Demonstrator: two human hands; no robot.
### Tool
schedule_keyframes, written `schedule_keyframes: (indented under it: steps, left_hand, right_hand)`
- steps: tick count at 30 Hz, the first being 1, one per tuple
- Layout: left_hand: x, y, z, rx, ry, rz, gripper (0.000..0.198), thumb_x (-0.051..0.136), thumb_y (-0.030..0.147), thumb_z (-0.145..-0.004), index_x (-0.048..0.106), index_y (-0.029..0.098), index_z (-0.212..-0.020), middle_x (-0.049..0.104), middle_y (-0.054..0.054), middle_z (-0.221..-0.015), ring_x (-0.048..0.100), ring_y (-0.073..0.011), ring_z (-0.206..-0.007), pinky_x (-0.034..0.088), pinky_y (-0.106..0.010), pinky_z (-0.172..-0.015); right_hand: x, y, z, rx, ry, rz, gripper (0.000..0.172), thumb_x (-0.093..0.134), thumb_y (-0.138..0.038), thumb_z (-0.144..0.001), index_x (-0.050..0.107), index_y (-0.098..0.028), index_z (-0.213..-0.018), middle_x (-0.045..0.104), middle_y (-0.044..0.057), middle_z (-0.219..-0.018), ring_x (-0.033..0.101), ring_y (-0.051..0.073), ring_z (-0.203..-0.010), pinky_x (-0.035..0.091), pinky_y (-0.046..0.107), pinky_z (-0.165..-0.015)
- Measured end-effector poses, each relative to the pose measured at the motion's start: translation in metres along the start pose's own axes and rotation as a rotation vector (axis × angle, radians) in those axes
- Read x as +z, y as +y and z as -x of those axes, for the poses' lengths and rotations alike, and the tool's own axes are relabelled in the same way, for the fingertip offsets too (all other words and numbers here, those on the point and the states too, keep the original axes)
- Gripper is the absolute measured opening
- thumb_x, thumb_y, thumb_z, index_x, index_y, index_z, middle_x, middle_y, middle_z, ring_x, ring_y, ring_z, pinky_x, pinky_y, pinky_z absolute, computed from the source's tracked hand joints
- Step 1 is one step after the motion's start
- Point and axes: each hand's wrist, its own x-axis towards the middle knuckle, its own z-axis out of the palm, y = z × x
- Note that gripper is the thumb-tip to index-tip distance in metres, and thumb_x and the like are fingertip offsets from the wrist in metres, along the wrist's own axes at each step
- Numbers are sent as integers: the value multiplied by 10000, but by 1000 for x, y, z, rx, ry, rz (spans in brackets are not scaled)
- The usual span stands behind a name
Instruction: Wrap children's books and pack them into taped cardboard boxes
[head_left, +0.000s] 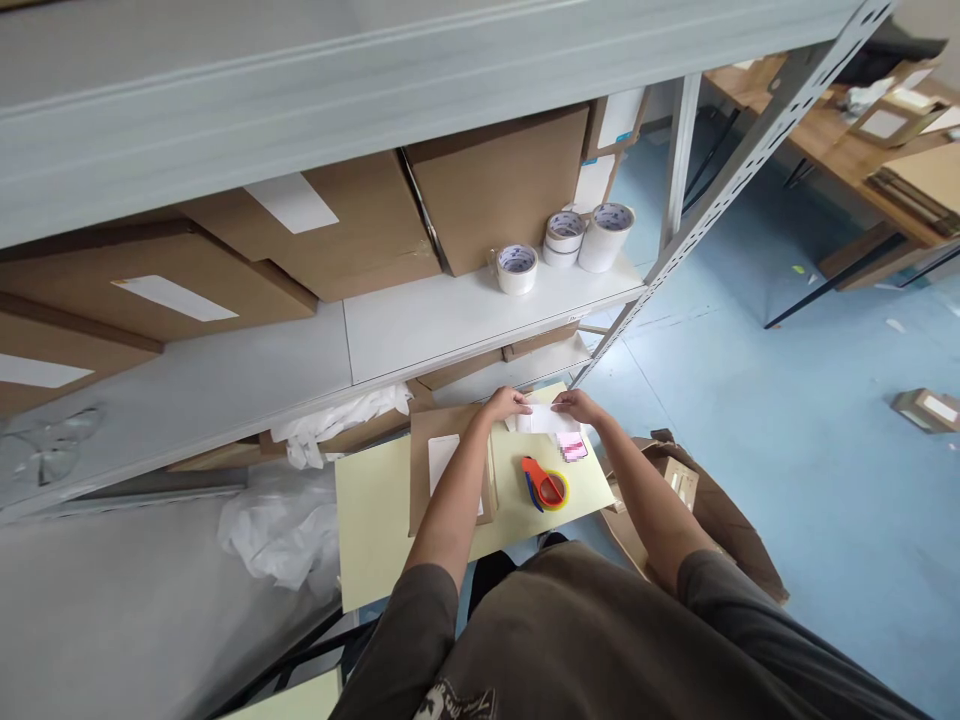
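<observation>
A white paper label (pixel 541 420) is stretched between my two hands above the small yellow table (pixel 379 505). My left hand (pixel 508 403) pinches its left end, and my right hand (pixel 577 406) pinches the right end. Just below it lies a pink-and-white item (pixel 572 446), its details blurred. A red-orange tape dispenser (pixel 545 485) with a yellow ring and a blue part rests nearer to me. Under my left forearm is a flat brown cardboard box (pixel 424 455) with a white label on it, partly hidden by the arm.
A grey metal shelf (pixel 442 325) stands ahead, holding large cardboard boxes (pixel 502 185) and rolls of tape (pixel 517 268). Crumpled white plastic (pixel 281 525) lies at left. An open carton (pixel 739 530) sits on the floor at right. A wooden table (pixel 840 140) with boxes stands farther right.
</observation>
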Motion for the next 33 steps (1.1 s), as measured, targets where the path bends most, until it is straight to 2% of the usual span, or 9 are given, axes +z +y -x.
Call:
schedule_keyframes:
  steps: [8,11,15,20,23,26,29,31,33]
  left_hand:
    - [6,-14,-5,-5,141,154,349,947,442,-618,813,158,-768,792,-48,-783,695,-212,-767,537,-325,-781]
    - [12,-8,-7,13,222,147,353,957,376,-635,834,165,-890,833,-88,-958,743,-264,-943,560,-369,-908]
    - [24,7,6,112,359,130,488,965,311,-658,826,194,-1111,800,-130,-1249,701,-290,-1221,510,-397,-1087]
    - [22,21,66,154,353,238,506,724,606,-899,826,149,-1091,821,-121,-1031,736,-235,-942,566,-332,-874]
    - [13,25,116,185,273,168,496,826,612,-786,836,154,-977,801,-80,-911,709,-227,-862,545,-316,-798]
    - [5,23,164,113,266,15,400,881,544,-707,805,168,-819,741,-14,-763,679,-209,-797,516,-297,-737]
    - [5,14,207,16,398,14,385,857,540,-718,733,175,-710,680,11,-679,658,-190,-735,502,-285,-688]
    - [10,6,230,-10,566,164,397,843,558,-745,738,177,-776,731,-21,-762,686,-194,-769,530,-292,-712]
    - [19,-1,248,-4,730,345,444,816,593,-789,766,176,-933,791,-81,-937,731,-208,-863,565,-307,-769]
  right_hand:
    - [-37,8,13,56,172,-54,439,853,-606,-639,697,-198,-677,697,18,-635,604,173,-581,472,273,-534]
    - [-39,2,22,55,180,-156,458,844,-616,-658,727,-192,-788,731,29,-698,627,182,-587,492,281,-538]
    - [-28,-26,24,-20,140,-137,386,808,-535,-712,802,-193,-889,790,39,-808,693,208,-679,548,296,-609]
    - [-10,-75,25,-150,-36,17,241,797,-371,-730,861,-213,-901,828,49,-914,739,242,-837,592,329,-760]
    - [14,-106,25,-216,-160,82,238,837,-306,-691,868,-227,-914,831,40,-926,748,249,-874,597,334,-806]
    - [50,-128,25,-266,-221,45,295,878,-338,-673,856,-221,-942,819,35,-894,746,236,-816,595,318,-738]
    - [89,-132,32,-314,-146,-58,436,880,-446,-701,822,-213,-1065,816,57,-965,750,240,-853,604,330,-741]
    - [111,-127,43,-330,-13,-118,508,827,-528,-759,782,-211,-1154,809,76,-1036,746,244,-931,610,355,-807]
    - [129,-120,59,-297,27,-158,516,761,-577,-817,755,-205,-1175,802,97,-1076,743,244,-964,606,367,-830]
